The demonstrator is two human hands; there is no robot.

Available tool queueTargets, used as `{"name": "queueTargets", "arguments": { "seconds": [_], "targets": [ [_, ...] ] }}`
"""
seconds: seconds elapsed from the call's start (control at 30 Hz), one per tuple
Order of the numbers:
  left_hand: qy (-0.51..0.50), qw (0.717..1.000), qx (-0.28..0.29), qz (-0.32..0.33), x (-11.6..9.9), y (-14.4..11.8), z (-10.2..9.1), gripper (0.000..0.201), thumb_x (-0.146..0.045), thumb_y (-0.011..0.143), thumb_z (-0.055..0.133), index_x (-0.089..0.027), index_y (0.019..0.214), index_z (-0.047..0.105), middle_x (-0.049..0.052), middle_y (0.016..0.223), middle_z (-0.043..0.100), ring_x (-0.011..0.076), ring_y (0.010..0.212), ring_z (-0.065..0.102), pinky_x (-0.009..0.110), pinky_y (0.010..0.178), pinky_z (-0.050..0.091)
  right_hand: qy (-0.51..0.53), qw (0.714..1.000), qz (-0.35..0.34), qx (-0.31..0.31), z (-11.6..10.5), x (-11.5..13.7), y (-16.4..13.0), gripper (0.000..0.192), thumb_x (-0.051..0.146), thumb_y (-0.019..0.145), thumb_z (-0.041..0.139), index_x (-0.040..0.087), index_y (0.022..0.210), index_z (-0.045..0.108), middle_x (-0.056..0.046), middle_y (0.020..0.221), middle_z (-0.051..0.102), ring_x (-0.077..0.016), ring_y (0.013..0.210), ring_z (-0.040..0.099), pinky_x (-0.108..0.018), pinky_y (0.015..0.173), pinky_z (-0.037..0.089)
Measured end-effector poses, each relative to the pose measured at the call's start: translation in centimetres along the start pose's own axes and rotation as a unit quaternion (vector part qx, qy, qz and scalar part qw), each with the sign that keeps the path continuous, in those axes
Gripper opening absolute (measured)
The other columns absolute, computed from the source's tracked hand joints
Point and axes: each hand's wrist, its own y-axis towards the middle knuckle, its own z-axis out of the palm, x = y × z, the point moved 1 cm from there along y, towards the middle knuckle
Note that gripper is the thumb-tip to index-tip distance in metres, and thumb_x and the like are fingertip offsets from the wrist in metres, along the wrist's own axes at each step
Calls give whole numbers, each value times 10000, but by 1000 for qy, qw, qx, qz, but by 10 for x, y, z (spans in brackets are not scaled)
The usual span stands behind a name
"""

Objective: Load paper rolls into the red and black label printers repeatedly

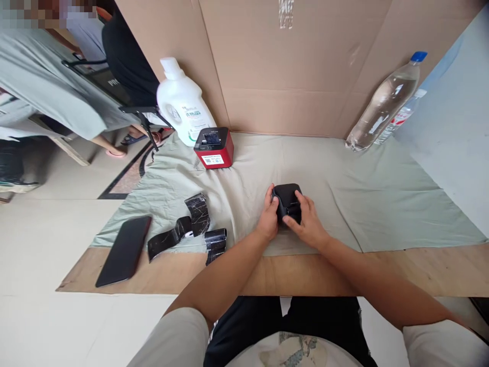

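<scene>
A small black boxy device (289, 196) with rounded corners rests between my two hands, near the front of the cloth-covered table. My left hand (269, 216) grips its left side, thumb on the near edge and fingers round the back. From the right, my right hand (308, 220) holds it with the thumb at the near side and fingers on the top. A gap or seam shows along the device's left part; its underside is hidden. Left of my forearm lie crumpled strips of shiny black film or tape (198, 214) and a smaller rolled black piece (216, 238).
A black phone-like slab (124, 250) lies at the table's left edge. Behind stand a red-and-black box device (214, 148) and a white jug (185, 104). Two clear bottles lean at the right, the larger blue-capped (385, 107). Cardboard (282, 76) walls the back. People sit beyond, left.
</scene>
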Motion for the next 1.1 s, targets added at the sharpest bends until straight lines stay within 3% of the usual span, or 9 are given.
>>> {"name": "queueTargets", "arguments": {
  "seconds": [0.13, 0.27, 0.4, 0.63, 0.8, 0.93, 1.1],
  "targets": [
    [-7, 1000, 8, -4, 2, 6, -3, 662, -395, 915, 608, -352, 1519, 340, 16, 1567, 422, 205, 1457, 376, 383, 1214, 278, 166, 980, 111, 9, -6, -16, 16, 929, 722, 798, 573, 200, 1518, 304, -193, 1378, 537, -318, 1248, 560, -540, 1067, 455],
    [-10, 999, 11, -40, 1, 10, -3, 645, -288, 896, 576, -303, 1511, 384, 34, 1486, 527, 209, 1382, 479, 393, 1189, 322, 193, 979, 64, 37, -13, -29, 22, 876, 665, 733, 706, 202, 1431, 449, -152, 1387, 575, -308, 1289, 545, -503, 1135, 400],
    [26, 998, 30, -41, 1, 15, -7, 701, -208, 834, 540, -231, 1518, 386, 61, 1376, 624, 230, 1305, 550, 433, 1171, 341, 199, 978, 53, 42, -17, -29, 18, 932, 638, 728, 731, 197, 1473, 387, -163, 1451, 523, -317, 1344, 501, -512, 1165, 364],
    [176, 976, 130, 11, 5, 17, -20, 667, -371, 922, 508, -284, 1549, 299, 32, 1598, 372, 213, 1485, 318, 407, 1218, 259, 188, 978, 38, 85, -28, -33, 19, 884, 612, 779, 702, 227, 1493, 352, -140, 1483, 493, -319, 1374, 465, -541, 1180, 330],
    [240, 961, 133, 37, 5, 17, -22, 681, -436, 947, 476, -267, 1565, 246, 54, 1636, 288, 228, 1490, 301, 407, 1229, 235, 185, 978, 43, 88, -29, -34, 19, 914, 610, 775, 706, 212, 1501, 318, -147, 1487, 481, -316, 1378, 455, -535, 1194, 303],
    [219, 967, 128, 20, 7, 17, -19, 668, -388, 947, 467, -258, 1562, 242, 78, 1560, 417, 228, 1412, 418, 420, 1197, 292, 227, 968, 56, 87, -30, -30, 19, 938, 578, 740, 743, 206, 1493, 324, -153, 1506, 456, -321, 1399, 429, -526, 1200, 295],
    [175, 980, 93, -27, 7, 15, -14, 669, -283, 888, 487, -235, 1529, 306, 90, 1350, 597, 215, 1174, 588, 428, 1084, 409, 299, 946, 84, 96, -33, -28, 17, 952, 560, 701, 762, 258, 1496, 334, -127, 1516, 457, -330, 1396, 435, -529, 1159, 359]
  ]
}}
